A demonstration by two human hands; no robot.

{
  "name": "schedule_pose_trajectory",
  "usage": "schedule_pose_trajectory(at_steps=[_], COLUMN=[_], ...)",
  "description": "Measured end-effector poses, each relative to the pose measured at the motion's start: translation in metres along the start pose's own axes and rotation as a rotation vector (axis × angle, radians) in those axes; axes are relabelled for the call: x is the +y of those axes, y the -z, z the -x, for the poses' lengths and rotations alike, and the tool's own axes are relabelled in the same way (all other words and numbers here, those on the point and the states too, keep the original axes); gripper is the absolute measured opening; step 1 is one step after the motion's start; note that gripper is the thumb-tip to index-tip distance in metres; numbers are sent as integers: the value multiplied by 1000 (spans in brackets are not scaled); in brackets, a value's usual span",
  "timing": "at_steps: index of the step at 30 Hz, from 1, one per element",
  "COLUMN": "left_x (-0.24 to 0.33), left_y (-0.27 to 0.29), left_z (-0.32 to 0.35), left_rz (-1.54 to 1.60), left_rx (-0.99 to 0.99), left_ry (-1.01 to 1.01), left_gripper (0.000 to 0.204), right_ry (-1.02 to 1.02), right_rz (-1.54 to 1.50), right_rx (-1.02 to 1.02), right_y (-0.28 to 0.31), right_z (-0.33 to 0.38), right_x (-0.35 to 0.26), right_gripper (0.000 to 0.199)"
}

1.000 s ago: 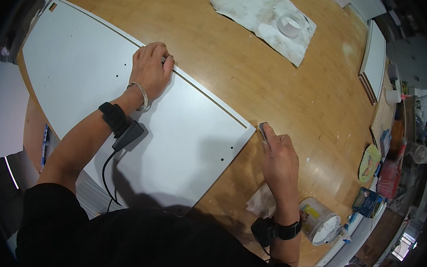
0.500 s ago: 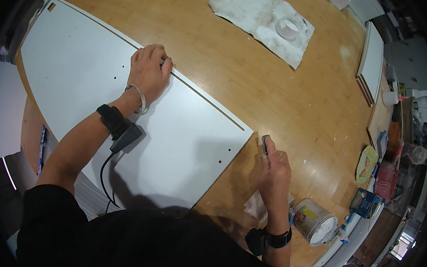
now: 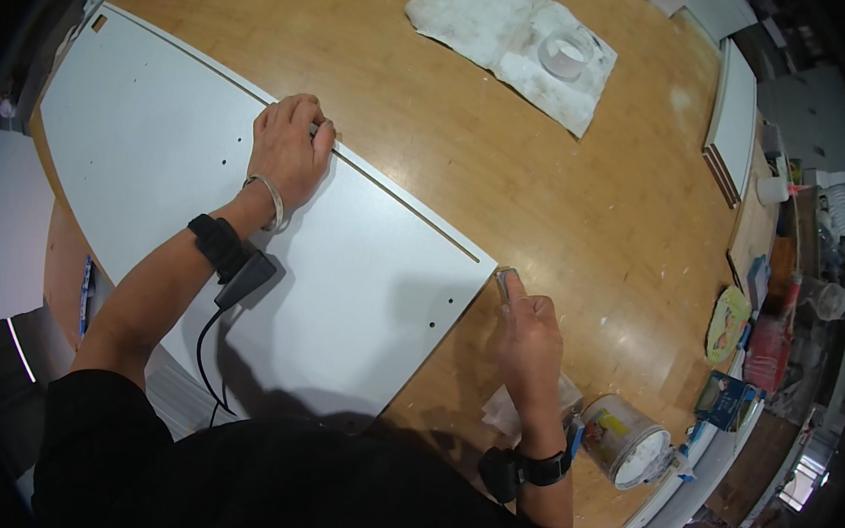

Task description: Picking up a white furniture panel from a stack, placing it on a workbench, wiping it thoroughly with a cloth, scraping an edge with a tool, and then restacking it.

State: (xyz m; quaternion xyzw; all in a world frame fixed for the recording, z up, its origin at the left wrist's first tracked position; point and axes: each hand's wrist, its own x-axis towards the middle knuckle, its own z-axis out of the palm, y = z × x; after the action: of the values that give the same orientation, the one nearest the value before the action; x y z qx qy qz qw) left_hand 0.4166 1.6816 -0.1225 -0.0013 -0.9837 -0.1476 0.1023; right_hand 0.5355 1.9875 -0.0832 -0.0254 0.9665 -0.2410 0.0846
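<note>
A white panel lies slantwise on the wooden table, with a thin groove along its far edge and small dark holes in its face. My left hand is over that far edge, its fingers bent around it and the palm on the face. Beside the panel's right corner, my right hand is closed on a small grey flat tool. The tool's tip is at the corner; whether it touches is unclear. My fingers cover most of it, so its exact kind is hidden.
A stained white sheet with a clear ring-shaped piece lies at the back. Near my right wrist lies a tub of white paste on its side. Stacked white boards and a blue box line the right side.
My right hand has moved left with the grey tool, from beside the panel to its right corner. My left hand keeps its hold on the far edge.
</note>
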Motion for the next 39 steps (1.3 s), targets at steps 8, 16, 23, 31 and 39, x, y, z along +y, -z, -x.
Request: schedule_pose_trajectory(at_steps=[8,16,23,31,39], left_x=[-1,-2,-2,-3,0], left_y=[-3,-3,-3,-3,-1], left_z=[-1,0,-1,1,-1], left_rz=[41,27,16,-2,11], left_rx=[38,36,35,17,40], left_ry=[-20,-27,-29,-18,-26], left_gripper=[17,18,18,19,20], right_ry=[35,51,28,37,73], right_rz=[46,-58,-22,122,234], right_rx=[1,81,46,13,-102], right_y=[-1,-3,-4,26,15], right_z=[-6,-2,-1,-17,-5], right_x=[-8,-2,-1,-16,-16], right_gripper=[39,38,38,38,38])
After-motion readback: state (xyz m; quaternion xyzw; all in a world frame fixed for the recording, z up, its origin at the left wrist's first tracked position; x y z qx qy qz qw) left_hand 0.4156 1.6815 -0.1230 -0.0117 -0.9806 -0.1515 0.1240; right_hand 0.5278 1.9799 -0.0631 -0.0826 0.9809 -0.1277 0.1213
